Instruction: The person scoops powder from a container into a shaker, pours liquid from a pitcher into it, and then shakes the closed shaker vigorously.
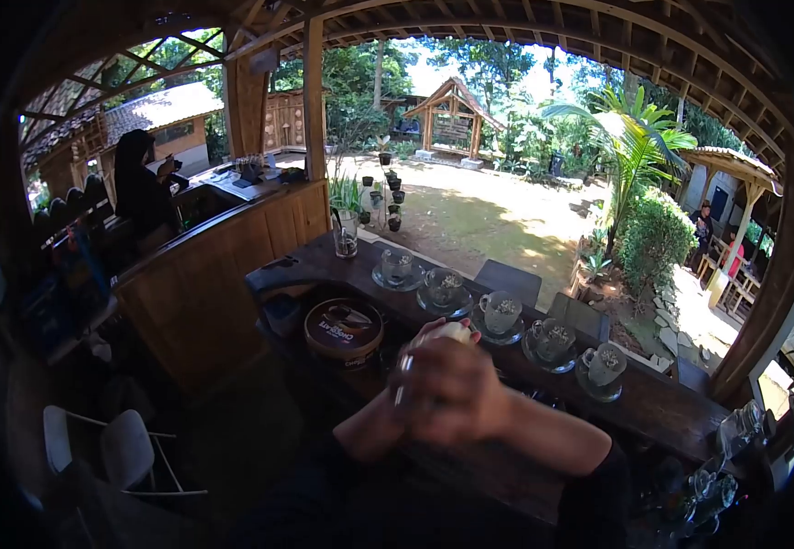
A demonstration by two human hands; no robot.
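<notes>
In front of my chest, both hands are brought together above the near edge of a dark wooden counter (662, 412). My right hand (452, 389), blurred, lies over my left hand (406, 366), and its fingers are bent. Between them shows a pale rounded object (457, 332), mostly hidden, and a thin shiny strip; what they are I cannot make out. Beyond the hands, several glass cups on saucers stand in a row, among them a middle cup (501, 311) and a right cup (606, 364). A round brown tin (344, 331) is left of my hands.
A glass with utensils (346, 240) stands at the counter's far left end. More glassware (740, 430) is at the right. A person in dark clothes (144, 183) stands behind a wooden partition (223, 265). Chairs (128, 448) are at lower left; stools stand beyond the counter.
</notes>
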